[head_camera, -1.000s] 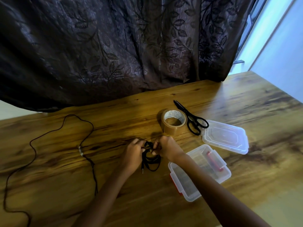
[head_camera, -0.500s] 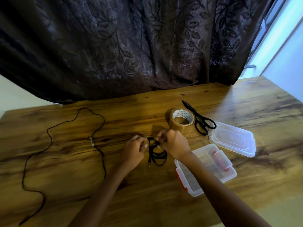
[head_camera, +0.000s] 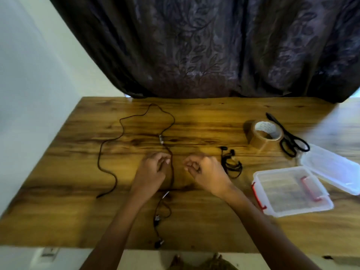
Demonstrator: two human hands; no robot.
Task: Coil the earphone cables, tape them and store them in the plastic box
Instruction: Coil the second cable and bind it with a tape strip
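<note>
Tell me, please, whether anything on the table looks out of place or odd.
Nothing is damaged or spilled. The loose cable sprawls uncoiled, its earbuds at the table's near edge. The coiled earphones lie beside the open box, not inside.

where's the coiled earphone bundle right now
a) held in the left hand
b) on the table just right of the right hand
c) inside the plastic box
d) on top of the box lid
b: the coiled earphone bundle lies on the table beside the right hand, with no fingers on it and outside the plastic box.
</note>
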